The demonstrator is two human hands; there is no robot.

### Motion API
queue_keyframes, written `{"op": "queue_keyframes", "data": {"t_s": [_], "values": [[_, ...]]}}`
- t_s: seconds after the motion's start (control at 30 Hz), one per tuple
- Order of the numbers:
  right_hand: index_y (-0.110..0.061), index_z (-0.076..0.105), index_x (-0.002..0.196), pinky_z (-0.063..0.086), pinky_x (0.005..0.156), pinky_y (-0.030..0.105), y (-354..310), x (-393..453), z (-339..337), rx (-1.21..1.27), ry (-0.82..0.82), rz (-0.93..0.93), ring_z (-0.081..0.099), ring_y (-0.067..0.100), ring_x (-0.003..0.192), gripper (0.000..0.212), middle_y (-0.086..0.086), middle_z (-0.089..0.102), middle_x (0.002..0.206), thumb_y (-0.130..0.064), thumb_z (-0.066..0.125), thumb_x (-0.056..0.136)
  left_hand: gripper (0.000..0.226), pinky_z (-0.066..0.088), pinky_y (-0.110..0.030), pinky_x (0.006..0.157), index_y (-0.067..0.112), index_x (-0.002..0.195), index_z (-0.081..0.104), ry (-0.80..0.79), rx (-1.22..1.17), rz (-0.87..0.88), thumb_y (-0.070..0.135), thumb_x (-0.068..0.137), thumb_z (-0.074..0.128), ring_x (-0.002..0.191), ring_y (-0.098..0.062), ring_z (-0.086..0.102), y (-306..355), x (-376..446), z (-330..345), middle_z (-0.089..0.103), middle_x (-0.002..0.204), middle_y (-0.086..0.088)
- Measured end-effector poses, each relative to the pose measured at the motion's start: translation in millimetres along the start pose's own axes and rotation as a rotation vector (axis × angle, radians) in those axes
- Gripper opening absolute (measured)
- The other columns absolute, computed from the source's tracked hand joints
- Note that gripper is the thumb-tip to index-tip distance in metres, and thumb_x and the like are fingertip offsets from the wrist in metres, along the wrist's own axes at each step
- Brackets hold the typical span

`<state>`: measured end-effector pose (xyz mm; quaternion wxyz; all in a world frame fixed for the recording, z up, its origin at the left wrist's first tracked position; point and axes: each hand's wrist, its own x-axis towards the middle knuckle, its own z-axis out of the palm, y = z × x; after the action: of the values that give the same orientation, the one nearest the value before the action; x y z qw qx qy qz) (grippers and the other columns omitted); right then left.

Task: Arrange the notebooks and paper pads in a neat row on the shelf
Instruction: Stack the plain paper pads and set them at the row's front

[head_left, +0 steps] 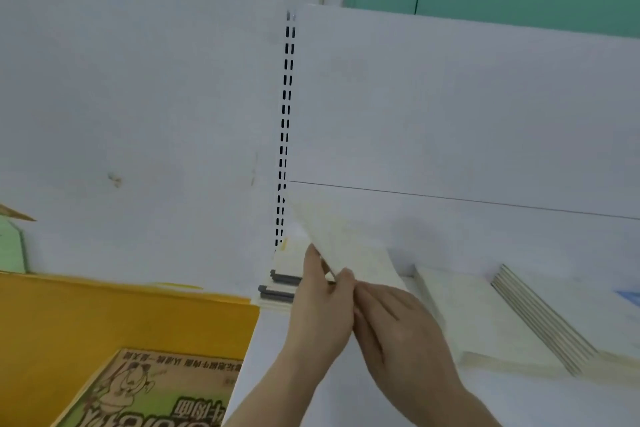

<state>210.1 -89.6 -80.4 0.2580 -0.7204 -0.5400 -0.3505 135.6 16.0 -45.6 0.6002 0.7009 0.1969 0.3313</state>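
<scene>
The left hand [320, 302] pinches the near edge of a tilted cream paper pad [343, 243], and the right hand [398, 319] grips the same edge beside it. Left of them lie grey-spined notebooks [277, 288]; to the right, more pads [485, 322] lie flat on the white shelf [381, 402].

Two hands [363, 305], three pad stacks [491, 319]

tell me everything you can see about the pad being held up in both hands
The pad is thin, pale cream paper with faint yellowish marks, blurred. It stands tilted on edge at the white shelf's left end, its top corner toward the slotted upright. The left hand pinches its lower edge; the right hand touches it from the right.
</scene>
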Motion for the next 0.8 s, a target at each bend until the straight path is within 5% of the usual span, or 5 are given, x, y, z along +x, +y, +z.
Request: {"op": "queue_keyframes", "data": {"t_s": [0.17, 0.33, 0.5, 0.67, 0.8], "values": [[-0.011, 0.058, 0.13, 0.043, 0.103, 0.036, 21.3, 1.1, -4.4, 0.002, -0.04, 0.187, 0.053, 0.018, 0.124, 0.047, 0.0, 0.062, 0.129, -0.034, 0.03, 0.101, 0.034, 0.049, -0.024, 0.067, 0.035, 0.134, 0.046, 0.14, 0.018, -0.009, 0.019, 0.104, 0.043, 0.091, -0.002, 0.062, -6.0, 5.0, -21.8, 0.065, 0.107, 0.014], [-0.014, 0.038, 0.146, 0.027, 0.115, 0.045, 67.9, 14.3, 16.3, -0.176, -0.507, 0.31, 0.024, 0.025, 0.144, 0.06, 0.004, 0.033, 0.154, -0.043, 0.031, 0.093, 0.036, 0.051, -0.026, 0.073, 0.047, 0.127, 0.049, 0.133, 0.014, -0.033, 0.019, 0.105, 0.044, 0.092, -0.003, 0.065, -11.9, 2.4, -45.5, 0.069, 0.098, 0.02], [-0.024, 0.063, 0.1, 0.043, 0.078, 0.034, 82.3, 20.9, 15.7, -0.238, -0.496, 0.204, 0.061, 0.019, 0.09, 0.026, -0.006, 0.067, 0.099, -0.033, 0.039, 0.098, 0.038, 0.052, -0.03, 0.081, 0.043, 0.134, 0.048, 0.141, 0.036, -0.05, 0.018, 0.105, 0.042, 0.102, -0.004, 0.063, -16.6, 1.0, -64.1, 0.067, 0.108, 0.022], [-0.027, 0.051, 0.083, 0.036, 0.055, 0.031, 73.6, 44.1, -22.3, -0.353, -0.369, 0.34, 0.055, 0.017, 0.068, 0.028, -0.007, 0.059, 0.073, -0.039, 0.033, 0.101, 0.037, 0.052, -0.034, 0.074, 0.046, 0.132, 0.047, 0.201, -0.012, -0.056, 0.02, 0.105, 0.043, 0.095, -0.011, 0.064, -13.8, 2.6, -79.0, 0.069, 0.103, 0.012], [-0.02, 0.047, 0.07, 0.027, 0.04, 0.025, 49.3, 42.5, -44.6, -0.314, 0.013, 0.436, 0.039, 0.016, 0.039, 0.029, -0.006, 0.037, 0.044, -0.028, 0.045, 0.098, 0.038, 0.055, -0.044, 0.087, 0.051, 0.131, 0.047, 0.156, -0.056, -0.065, 0.023, 0.106, 0.042, 0.097, -0.016, 0.065, -11.1, 0.8, -77.1, 0.069, 0.104, 0.012]]}}
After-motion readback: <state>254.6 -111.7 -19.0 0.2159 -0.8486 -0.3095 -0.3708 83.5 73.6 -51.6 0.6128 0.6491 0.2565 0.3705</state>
